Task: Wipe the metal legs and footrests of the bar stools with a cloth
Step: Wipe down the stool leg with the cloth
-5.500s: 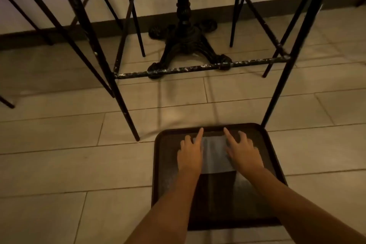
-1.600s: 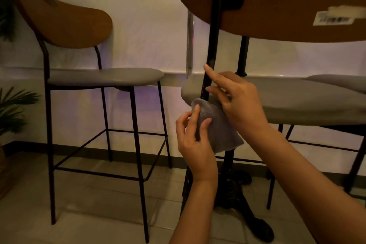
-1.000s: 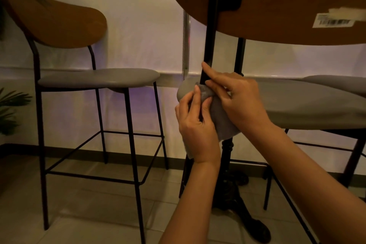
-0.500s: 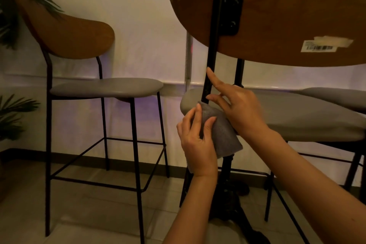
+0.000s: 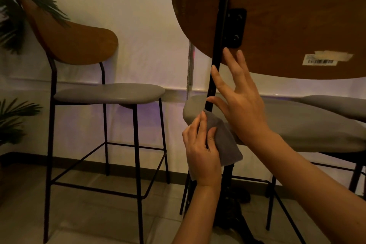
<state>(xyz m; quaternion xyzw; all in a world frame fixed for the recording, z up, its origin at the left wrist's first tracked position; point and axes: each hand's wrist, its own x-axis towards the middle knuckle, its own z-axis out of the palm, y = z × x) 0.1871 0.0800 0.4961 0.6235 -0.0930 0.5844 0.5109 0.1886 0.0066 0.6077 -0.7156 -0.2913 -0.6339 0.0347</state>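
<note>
A bar stool with a grey seat (image 5: 309, 125) and a brown wooden back (image 5: 287, 16) stands close in front of me. Its black metal back post (image 5: 219, 45) runs up from the seat edge. My left hand (image 5: 202, 150) grips a folded grey cloth (image 5: 225, 142) against the base of that post. My right hand (image 5: 239, 101) is spread with straight fingers, its fingertips touching the post above the cloth. The stool's legs (image 5: 277, 204) show dimly below the seat.
A second bar stool (image 5: 107, 93) with black metal legs and a footrest (image 5: 95, 189) stands to the left against the white wall. Palm leaves (image 5: 21, 6) hang at the far left. A black ornate table base (image 5: 233, 214) stands on the tiled floor behind my arms.
Five seconds ago both hands pressed the cloth flat on a tray on the floor. Since then the cloth came up to the stool's back post, and my right hand has just slid up it, fingers spreading.
</note>
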